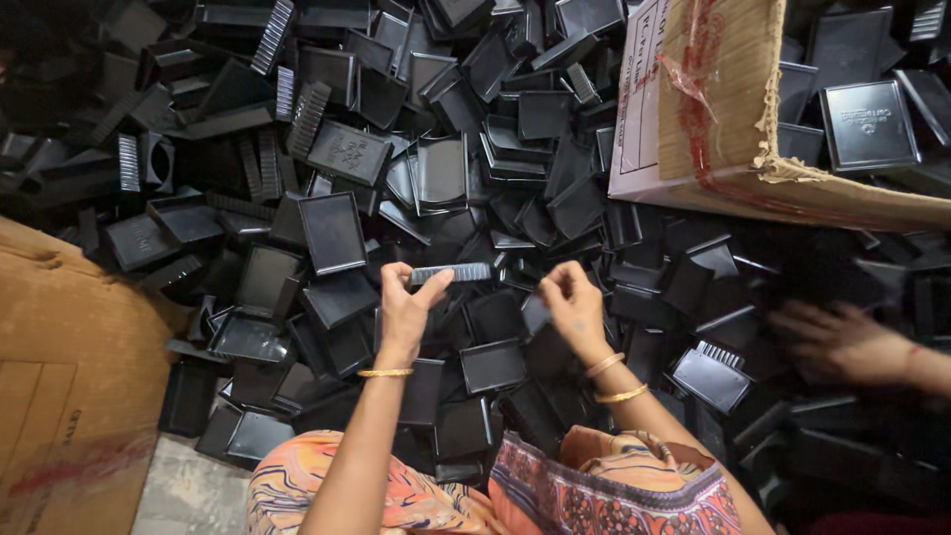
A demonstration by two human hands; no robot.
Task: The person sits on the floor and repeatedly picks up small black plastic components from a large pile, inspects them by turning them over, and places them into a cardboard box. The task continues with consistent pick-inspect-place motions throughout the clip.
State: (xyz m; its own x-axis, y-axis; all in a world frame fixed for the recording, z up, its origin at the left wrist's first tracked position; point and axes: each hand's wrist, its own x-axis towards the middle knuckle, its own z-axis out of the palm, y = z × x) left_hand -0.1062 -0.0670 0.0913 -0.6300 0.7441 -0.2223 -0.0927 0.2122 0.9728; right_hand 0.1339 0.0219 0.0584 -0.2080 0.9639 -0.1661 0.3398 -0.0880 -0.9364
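Head view: looked down on a heap of black plastic trays [333, 231] and ribbed combs.
Left hand [404, 309]: raised above the heap, thumb and fingers pinched on one end of a ribbed black strip [452, 272].
Right hand [573, 305]: fingers curled near the strip's far end; grip impossible to tell.
Strip: held level between both hands, above the pile.
Co-worker's hand [840, 342]: blurred, low at right.
Surroundings: torn cardboard box [738, 109] upper right, second carton [69, 386] at left.

Co-worker's hand [837, 342] blurred; cardboard box [733, 109] cut off.
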